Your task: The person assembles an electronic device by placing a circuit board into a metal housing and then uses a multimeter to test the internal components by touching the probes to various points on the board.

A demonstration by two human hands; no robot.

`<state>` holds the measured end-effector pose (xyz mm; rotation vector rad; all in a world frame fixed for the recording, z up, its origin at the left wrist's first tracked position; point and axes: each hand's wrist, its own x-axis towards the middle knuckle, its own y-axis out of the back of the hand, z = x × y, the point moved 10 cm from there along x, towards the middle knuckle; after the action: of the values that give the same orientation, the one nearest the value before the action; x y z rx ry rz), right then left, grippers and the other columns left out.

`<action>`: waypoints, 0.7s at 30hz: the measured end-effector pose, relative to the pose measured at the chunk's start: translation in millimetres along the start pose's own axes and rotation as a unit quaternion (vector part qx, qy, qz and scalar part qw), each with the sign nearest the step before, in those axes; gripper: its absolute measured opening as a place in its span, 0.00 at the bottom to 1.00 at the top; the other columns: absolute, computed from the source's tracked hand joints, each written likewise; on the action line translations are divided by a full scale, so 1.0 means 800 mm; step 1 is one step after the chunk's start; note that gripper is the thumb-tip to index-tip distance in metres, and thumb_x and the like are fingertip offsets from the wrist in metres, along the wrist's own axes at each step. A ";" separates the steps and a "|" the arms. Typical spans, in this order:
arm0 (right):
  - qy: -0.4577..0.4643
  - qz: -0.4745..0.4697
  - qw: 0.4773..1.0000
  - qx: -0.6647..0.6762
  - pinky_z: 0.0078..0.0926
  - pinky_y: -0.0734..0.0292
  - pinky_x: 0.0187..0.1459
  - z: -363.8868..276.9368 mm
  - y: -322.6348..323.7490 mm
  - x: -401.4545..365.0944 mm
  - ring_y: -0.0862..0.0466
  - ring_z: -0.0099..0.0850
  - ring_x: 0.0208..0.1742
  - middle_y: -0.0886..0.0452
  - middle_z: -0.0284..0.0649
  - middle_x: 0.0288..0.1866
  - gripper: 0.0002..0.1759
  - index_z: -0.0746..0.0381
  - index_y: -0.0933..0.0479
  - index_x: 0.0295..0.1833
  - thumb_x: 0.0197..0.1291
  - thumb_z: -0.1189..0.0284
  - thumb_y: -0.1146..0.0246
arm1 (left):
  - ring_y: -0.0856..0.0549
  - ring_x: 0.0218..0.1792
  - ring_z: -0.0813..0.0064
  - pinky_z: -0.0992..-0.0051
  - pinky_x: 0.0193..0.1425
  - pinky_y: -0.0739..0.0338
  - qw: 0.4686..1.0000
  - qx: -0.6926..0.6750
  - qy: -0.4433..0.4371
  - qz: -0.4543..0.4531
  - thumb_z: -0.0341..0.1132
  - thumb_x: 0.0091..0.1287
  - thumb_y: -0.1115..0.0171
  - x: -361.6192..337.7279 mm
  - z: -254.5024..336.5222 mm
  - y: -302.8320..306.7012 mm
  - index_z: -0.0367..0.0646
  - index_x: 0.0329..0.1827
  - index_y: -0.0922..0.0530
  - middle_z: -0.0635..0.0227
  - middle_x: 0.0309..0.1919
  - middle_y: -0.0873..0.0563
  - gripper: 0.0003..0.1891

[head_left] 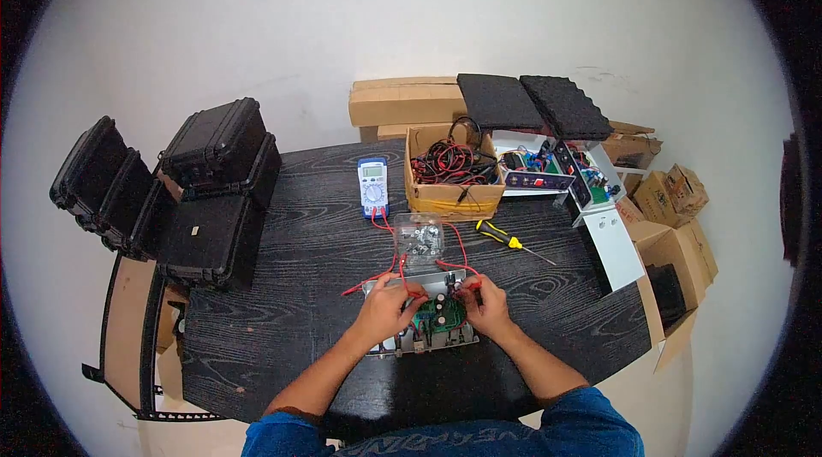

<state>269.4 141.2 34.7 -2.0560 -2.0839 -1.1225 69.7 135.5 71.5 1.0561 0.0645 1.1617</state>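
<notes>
An opened metal enclosure with a green circuit board [441,313] lies on the table in front of me. Over its left part, my left hand [387,311] is closed on a red test lead [403,273], its tip near the board. My right hand [488,307] pinches a second red test lead [454,266] at the board's upper right side. Both leads run up towards a blue and white multimeter [373,187], whose display is too small to read. A clear plastic box [420,239] of small parts stands just behind the enclosure.
A cardboard box [454,198] of tangled red and black leads stands behind. Right of it are a yellow and black screwdriver [505,237] and opened electronic units [538,183]. Black hard cases [210,239] are stacked at the left; an open carton [668,260] stands beyond the right edge.
</notes>
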 end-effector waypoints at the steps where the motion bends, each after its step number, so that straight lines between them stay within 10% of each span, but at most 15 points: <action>1: 0.000 -0.002 1.000 -0.001 0.37 0.14 0.39 0.000 -0.001 0.000 0.09 0.44 0.38 0.15 0.48 0.41 0.07 0.64 0.22 0.50 0.69 0.77 0.33 | 0.09 0.46 0.62 0.54 0.69 0.26 1.000 -0.002 0.007 -0.006 0.36 0.71 0.29 0.000 0.000 -0.001 0.45 0.46 0.13 0.67 0.43 0.07 0.07; 21: -0.058 0.009 0.996 0.060 0.29 0.16 0.39 0.012 0.003 0.002 0.09 0.33 0.37 0.13 0.42 0.37 0.08 0.64 0.20 0.48 0.73 0.70 0.32 | 0.09 0.47 0.63 0.54 0.72 0.28 1.000 -0.009 0.017 -0.012 0.38 0.73 0.31 0.000 -0.003 -0.001 0.47 0.46 0.12 0.68 0.43 0.07 0.07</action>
<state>275.6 146.9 29.4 -2.1284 -2.1199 -0.8722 69.2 136.9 69.7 1.0183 0.0932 1.1564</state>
